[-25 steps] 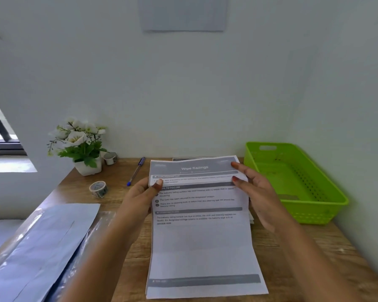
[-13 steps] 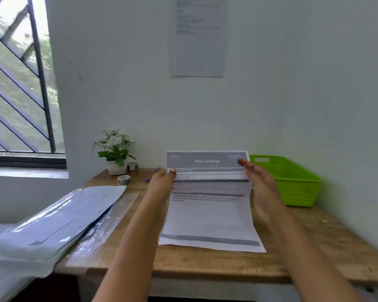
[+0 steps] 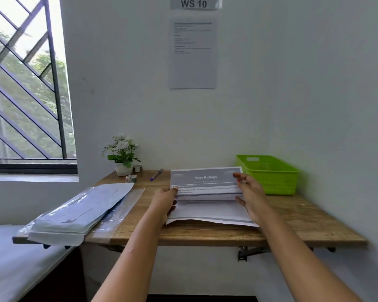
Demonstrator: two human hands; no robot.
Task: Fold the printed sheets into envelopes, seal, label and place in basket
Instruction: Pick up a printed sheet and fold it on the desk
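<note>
Head view, looking forward and down at a wooden worktop point(image 3: 292, 223) fixed to a white wall. A printed sheet point(image 3: 207, 192) lies near the middle of the worktop, its far end lifted and curling back toward the person. The left hand point(image 3: 165, 200) pinches the sheet's left edge between thumb and fingers. The right hand point(image 3: 248, 192) grips the right edge, fingers over the raised part and thumb lower down. Both hands are closed on the paper.

This looks like the first fold of the sheet, with the top part being brought over the body. The next move probably calls for lining up the side edges and pressing a crease flat against the worktop.

The sheet's grey header reads "Wipe Railings"; the smaller lines under it are too blurred to read.

Right of the sheet, close to it, stands a green basket point(image 3: 271, 179), which appears empty from this angle. Left of the sheet lies a stack of pale envelopes point(image 3: 81, 212) in clear plastic wrap, overhanging the worktop's edge. Beyond the sheet to its left sit a blue pen point(image 3: 156, 174), a roll of tape point(image 3: 131, 178) and a small pot of white flowers point(image 3: 122, 155).

On the wall above the sheet hangs a sign point(image 3: 194, 3) reading "WS 10", with a printed notice point(image 3: 193, 53) beneath whose text is illegible.
</note>
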